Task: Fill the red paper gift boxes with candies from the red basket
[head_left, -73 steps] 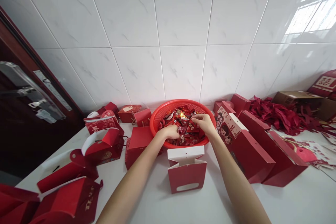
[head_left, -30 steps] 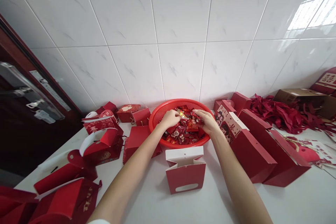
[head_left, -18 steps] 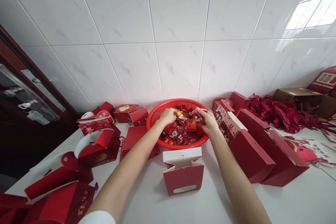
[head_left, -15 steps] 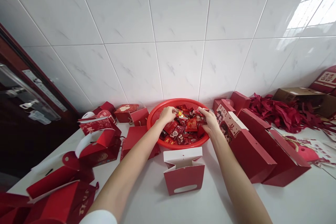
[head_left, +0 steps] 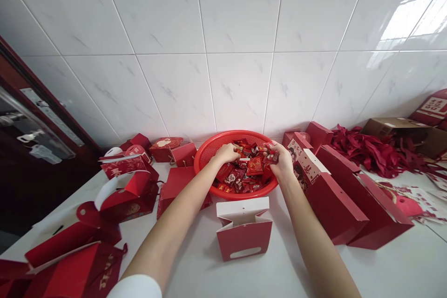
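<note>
Head: boxes (head_left: 177, 187) beside red basket (head_left: 205, 153)

bright window glare on right-hand tiles (head_left: 401, 23) | dim door (head_left: 52, 177) | soft shadows on table (head_left: 195, 270) | edges stretched

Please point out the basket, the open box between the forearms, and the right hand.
Basket (head_left: 208, 150), head view: inner left wall.
Open box (head_left: 243, 240), head view: front panel.
Right hand (head_left: 282, 162), head view: middle of the hand.

We are in an indoor room, home or workplace we cannot tell: marbled wall tiles (head_left: 240, 9), a dark door (head_left: 42, 195) with hanging keys (head_left: 45, 153), a white tabletop (head_left: 199, 260).
</note>
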### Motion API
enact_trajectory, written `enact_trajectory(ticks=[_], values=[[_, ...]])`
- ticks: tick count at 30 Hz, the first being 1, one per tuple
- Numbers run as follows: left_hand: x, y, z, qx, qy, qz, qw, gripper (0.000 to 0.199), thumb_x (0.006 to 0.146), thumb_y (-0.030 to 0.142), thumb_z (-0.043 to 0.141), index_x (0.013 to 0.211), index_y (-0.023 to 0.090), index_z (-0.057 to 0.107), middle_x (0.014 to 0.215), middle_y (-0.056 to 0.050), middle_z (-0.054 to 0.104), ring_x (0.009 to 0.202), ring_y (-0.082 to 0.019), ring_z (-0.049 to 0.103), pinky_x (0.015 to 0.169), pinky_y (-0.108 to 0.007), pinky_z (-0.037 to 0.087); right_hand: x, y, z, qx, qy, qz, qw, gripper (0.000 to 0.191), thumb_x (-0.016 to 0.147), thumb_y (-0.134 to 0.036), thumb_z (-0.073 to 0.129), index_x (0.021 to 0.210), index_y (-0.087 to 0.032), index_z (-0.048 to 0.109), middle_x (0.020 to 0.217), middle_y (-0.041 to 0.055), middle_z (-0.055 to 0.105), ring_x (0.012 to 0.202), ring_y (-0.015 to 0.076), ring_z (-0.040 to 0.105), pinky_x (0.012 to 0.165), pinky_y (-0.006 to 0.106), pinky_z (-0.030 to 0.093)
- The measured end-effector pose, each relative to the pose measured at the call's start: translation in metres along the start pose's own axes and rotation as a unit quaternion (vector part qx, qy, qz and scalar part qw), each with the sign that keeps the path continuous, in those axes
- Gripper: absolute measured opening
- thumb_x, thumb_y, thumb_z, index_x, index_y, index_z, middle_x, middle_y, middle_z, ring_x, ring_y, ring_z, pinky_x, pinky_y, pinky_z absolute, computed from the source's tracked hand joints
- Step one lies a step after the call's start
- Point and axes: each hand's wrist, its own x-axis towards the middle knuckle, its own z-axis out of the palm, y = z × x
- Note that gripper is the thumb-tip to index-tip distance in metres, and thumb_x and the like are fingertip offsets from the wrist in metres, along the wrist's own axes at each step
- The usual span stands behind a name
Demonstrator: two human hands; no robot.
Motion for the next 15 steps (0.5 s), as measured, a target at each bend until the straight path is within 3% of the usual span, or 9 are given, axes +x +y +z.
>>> enact_trajectory(ticks=[7, 11, 15], values=[[0.005, -0.009, -0.002, -0.122, 0.067, 0.022, 0.990, 0.009, 0.071, 0.023, 0.070, 0.064, 0.019, 0.064, 0.071, -0.003, 0.071, 0.070, -0.020, 0.063, 0.064, -0.028, 0.044, -0.004, 0.000, 0.002, -0.005, -0.017, 0.000, 1.000, 0.024, 0.060, -0.007, 0.077, 0.075, -0.018, 0.061, 0.071, 0.0002, 0.072, 0.065, 0.0140, 0.070, 0.058, 0.022, 0.059], [0.004, -0.007, -0.006, -0.188, 0.108, 0.040, 0.975, 0.025, 0.067, 0.033, 0.077, 0.061, 0.019, 0.058, 0.067, -0.001, 0.067, 0.070, -0.019, 0.061, 0.067, -0.029, 0.045, -0.007, -0.001, 0.004, -0.019, -0.017, 0.000, 1.000, 0.026, 0.056, -0.013, 0.082, 0.074, -0.018, 0.064, 0.069, -0.0010, 0.071, 0.060, 0.0124, 0.066, 0.053, 0.021, 0.056], [-0.009, 0.007, -0.013, -0.270, 0.109, 0.079, 0.953, 0.029, 0.070, 0.043, 0.077, 0.068, 0.017, 0.062, 0.071, -0.002, 0.069, 0.072, -0.020, 0.064, 0.070, -0.031, 0.049, -0.013, -0.004, 0.008, -0.048, -0.033, 0.003, 0.998, 0.029, 0.051, -0.023, 0.086, 0.067, -0.018, 0.062, 0.061, -0.0040, 0.066, 0.052, 0.0090, 0.058, 0.045, 0.018, 0.048]])
